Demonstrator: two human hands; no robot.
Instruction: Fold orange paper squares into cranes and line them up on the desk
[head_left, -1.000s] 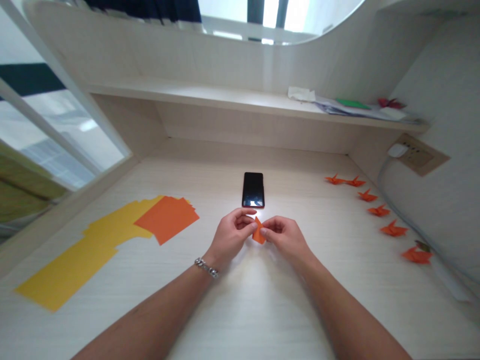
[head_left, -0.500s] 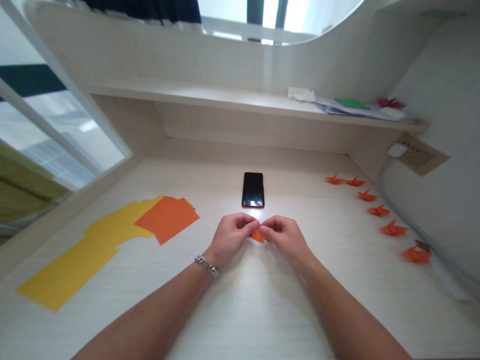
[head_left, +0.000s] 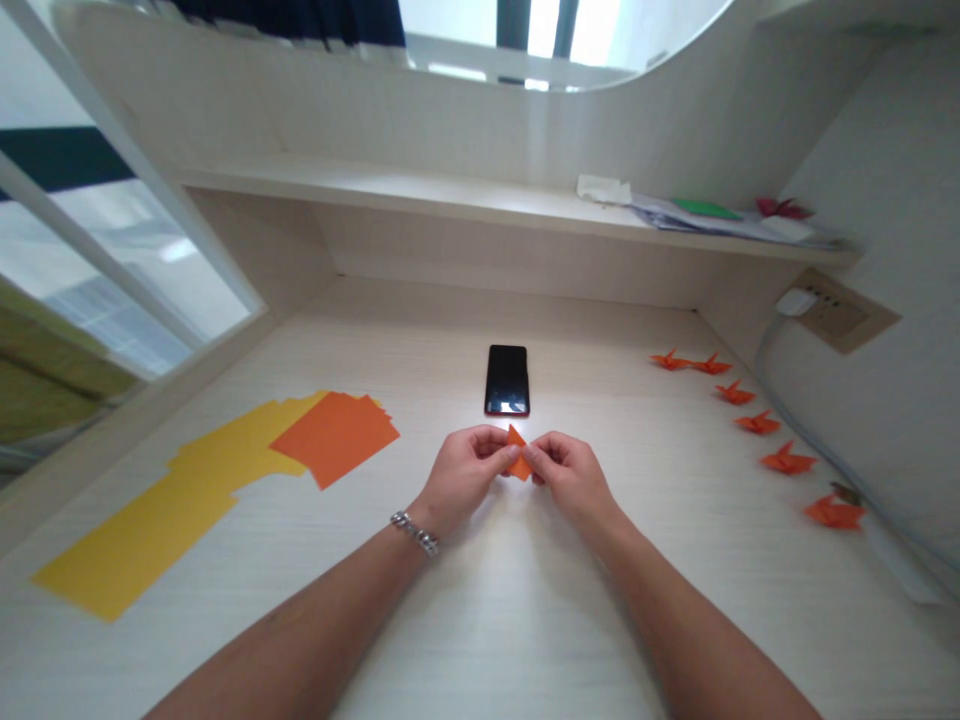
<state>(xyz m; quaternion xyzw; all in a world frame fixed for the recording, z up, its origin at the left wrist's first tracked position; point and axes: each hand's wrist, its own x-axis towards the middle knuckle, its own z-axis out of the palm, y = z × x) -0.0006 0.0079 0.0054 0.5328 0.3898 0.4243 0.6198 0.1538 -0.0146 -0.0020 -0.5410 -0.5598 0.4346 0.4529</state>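
A small folded piece of orange paper (head_left: 517, 455) is pinched between both my hands, just above the light wooden desk (head_left: 480, 610). My left hand (head_left: 465, 475), with a metal bracelet on the wrist, grips its left side with curled fingers. My right hand (head_left: 570, 475) grips its right side, fingertips pressed together. A pointed corner of the paper sticks up between the thumbs. A black phone (head_left: 507, 379) lies face up just beyond the hands.
A stack of orange paper sheets (head_left: 335, 437) lies over yellow sheets (head_left: 142, 530) at the left. Several folded orange cranes (head_left: 757, 422) line the right side by the wall. A shelf (head_left: 450, 200) above holds papers (head_left: 697, 215). A wall socket (head_left: 832, 310) and cable sit at the right.
Both hands have kept working the folded orange paper in place; it has turned between the fingertips and its pointed corner now sticks up. The right hand has shifted slightly left.
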